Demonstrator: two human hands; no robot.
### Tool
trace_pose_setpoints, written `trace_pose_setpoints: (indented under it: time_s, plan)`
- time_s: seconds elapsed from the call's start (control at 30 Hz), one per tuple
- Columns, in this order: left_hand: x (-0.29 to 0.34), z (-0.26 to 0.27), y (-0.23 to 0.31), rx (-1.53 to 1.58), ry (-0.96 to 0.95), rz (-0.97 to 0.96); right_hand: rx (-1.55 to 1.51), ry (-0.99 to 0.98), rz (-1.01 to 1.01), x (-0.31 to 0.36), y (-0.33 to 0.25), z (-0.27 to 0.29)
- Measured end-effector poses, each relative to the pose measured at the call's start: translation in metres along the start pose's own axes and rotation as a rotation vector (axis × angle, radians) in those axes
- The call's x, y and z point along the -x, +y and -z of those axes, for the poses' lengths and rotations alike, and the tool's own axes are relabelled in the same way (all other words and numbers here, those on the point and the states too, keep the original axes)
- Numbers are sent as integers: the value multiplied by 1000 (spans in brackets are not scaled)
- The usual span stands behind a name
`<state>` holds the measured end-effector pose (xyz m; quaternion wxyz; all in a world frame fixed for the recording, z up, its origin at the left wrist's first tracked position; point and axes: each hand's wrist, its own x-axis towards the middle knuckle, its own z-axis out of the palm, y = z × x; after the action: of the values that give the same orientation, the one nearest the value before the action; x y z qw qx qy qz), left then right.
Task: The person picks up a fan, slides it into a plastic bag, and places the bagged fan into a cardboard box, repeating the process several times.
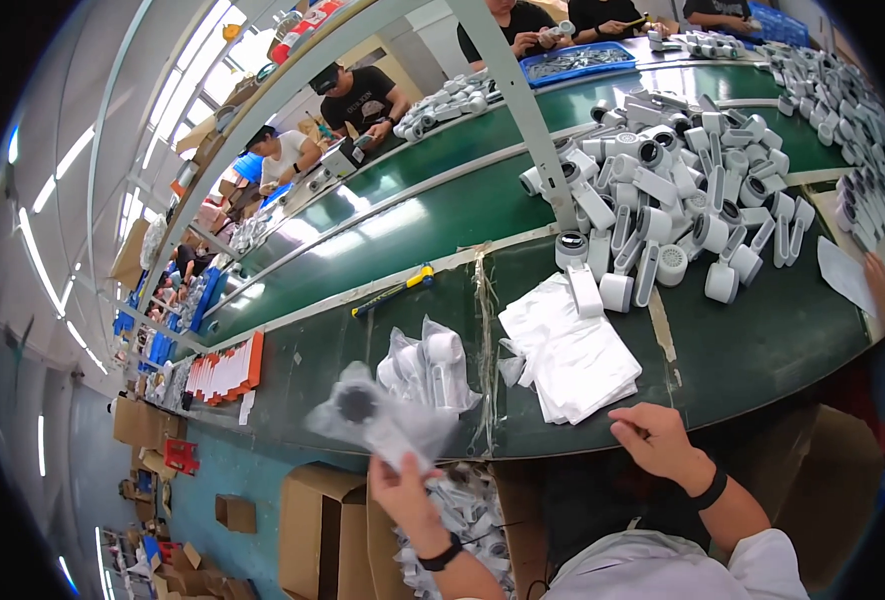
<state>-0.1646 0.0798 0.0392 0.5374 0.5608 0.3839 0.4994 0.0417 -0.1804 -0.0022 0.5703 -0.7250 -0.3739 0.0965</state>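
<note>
My left hand (405,497) grips a white handheld device with a round, dark-faced head, wrapped in a clear plastic bag (387,420), just over the table's front edge. Beyond it, more bagged white devices (430,365) lie on the dark green table. My right hand (654,437) hovers at the table edge beside a stack of white plastic bags (572,350). Its fingers are curled in, with nothing visible in them. A large heap of unbagged white devices (652,180) lies behind the stack, and one rests on the stack's far edge.
A yellow and black tool (392,290) lies near a metal frame post (522,110). Orange-edged white sheets (225,368) sit at the left. Below the table stand an open carton (317,535) and a box of bagged devices (462,510). Co-workers sit across the green conveyor (362,200); another person's arm (882,290) reaches in at right.
</note>
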Motion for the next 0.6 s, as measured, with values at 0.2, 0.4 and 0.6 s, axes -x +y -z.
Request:
trace_pose_setpoints:
  time_s: [0.2,0.4,0.6]
  plan:
    - [-92,66,-57,-430,204,-118,-9,132,-96,8,36,-13]
    - [-134,83,-136,-829,43,-315,-28,191,-147,11,44,-12]
    - [-111,18,-55,-1135,115,-583,72,202,-34,10,44,-14]
